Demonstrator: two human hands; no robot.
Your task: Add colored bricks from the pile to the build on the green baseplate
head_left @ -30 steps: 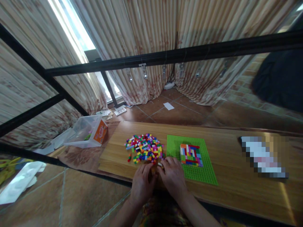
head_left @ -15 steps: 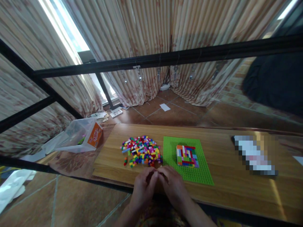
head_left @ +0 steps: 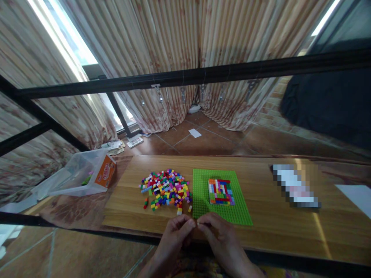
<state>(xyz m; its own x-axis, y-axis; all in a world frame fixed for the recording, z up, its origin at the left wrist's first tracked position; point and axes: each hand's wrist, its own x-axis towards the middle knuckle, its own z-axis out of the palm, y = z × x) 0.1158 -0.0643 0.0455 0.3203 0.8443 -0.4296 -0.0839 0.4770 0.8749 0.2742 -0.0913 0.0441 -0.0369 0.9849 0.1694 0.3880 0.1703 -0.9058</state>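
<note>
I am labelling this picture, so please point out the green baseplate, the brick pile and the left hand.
Green baseplate [head_left: 201, 191], head view: bare strip along its left side.
Brick pile [head_left: 167, 189], head view: middle of the heap.
Left hand [head_left: 175, 233], head view: back of the hand.

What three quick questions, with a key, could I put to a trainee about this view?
1. What colour is the baseplate? A) red B) green C) blue
2. True or false: in the picture, the brick pile lies left of the baseplate.
3. How do the fingertips of the left hand and right hand stand to each other?

Key: 1. B. 2. True. 3. Close together, near the table's near edge; whether they pinch a brick is too small to tell.
</note>
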